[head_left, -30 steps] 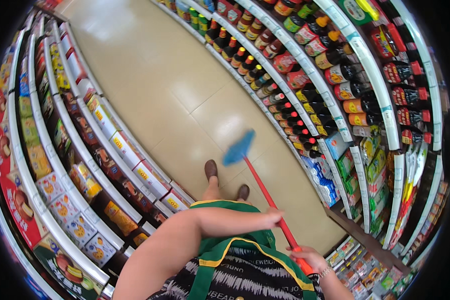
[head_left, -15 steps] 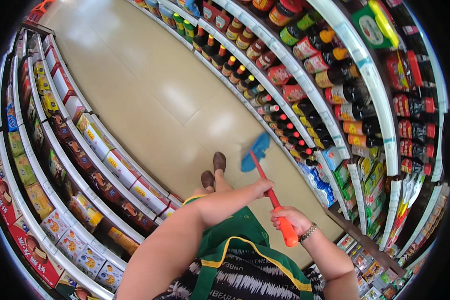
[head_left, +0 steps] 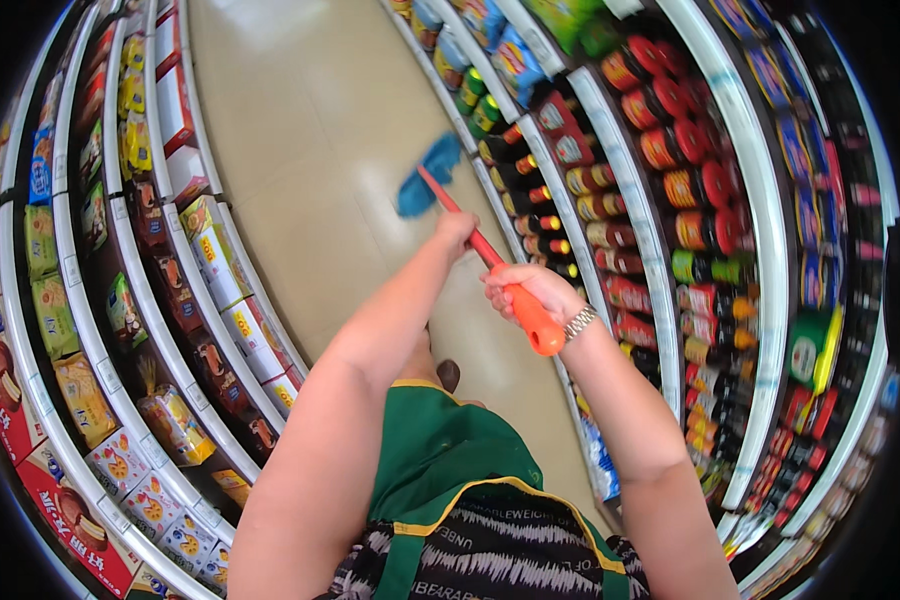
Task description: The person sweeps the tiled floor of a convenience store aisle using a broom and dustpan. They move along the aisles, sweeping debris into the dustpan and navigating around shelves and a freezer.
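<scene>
- Now the blue mop head (head_left: 430, 178) has moved farther ahead on the aisle floor (head_left: 300, 230), apparently covering a more distant patch.
- Left grip (head_left: 456, 231) wraps the red pole (head_left: 486, 250); right grip (head_left: 535, 290) closes near its orange end (head_left: 544, 337).
- Bottles (head_left: 516, 202) line the right, packaged goods (head_left: 82, 395) the left.

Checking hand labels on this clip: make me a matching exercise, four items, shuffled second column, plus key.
Column 1
1. left hand
2. right hand
3. tool head
4. apron

Column 2
A. green with yellow trim
B. holds the red handle nearer its rounded orange end; metal band on the wrist
C. blue, at the far end of the handle
D. holds the handle farther from the orange end

Pairs: 1-D, 2-B, 3-C, 4-A
</scene>
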Motion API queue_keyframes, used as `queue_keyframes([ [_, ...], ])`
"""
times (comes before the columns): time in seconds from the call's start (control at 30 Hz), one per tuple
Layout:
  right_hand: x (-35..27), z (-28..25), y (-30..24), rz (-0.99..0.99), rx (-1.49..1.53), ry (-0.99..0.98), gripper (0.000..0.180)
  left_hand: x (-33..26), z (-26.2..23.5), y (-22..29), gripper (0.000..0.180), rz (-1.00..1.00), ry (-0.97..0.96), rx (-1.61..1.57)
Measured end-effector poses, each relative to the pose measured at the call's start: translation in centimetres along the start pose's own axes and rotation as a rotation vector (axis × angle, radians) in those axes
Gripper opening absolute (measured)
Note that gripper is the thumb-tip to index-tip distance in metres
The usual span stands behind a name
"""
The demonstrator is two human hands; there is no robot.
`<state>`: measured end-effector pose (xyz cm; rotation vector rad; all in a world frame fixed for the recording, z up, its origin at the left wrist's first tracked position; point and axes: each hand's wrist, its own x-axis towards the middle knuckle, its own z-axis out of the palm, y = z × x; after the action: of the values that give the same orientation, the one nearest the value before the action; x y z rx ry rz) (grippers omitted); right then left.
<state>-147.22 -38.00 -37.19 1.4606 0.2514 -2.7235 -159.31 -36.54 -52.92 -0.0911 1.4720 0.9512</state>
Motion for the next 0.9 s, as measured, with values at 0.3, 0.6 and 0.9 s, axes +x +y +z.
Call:
queue_keyframes([
  [0.3, 0.9, 8.2, -3.6, -0.054, -0.505, 0.080, 0.030, -1.4, -6.7, 8.2, 0.010, 0.228, -0.071, -0.055],
  [0.6, -5.6, 10.8, -6.8, 0.646, -1.229, -0.138, 0.023, -15.8, -7.9, -2.4, 0.015, -0.408, -0.077, -0.947],
  [0.9, 13.3, 16.9, -10.3, 0.692, -1.739, -0.421, 0.019, 5.4, -12.2, -11.9, 0.015, -0.236, 0.171, -1.406],
])
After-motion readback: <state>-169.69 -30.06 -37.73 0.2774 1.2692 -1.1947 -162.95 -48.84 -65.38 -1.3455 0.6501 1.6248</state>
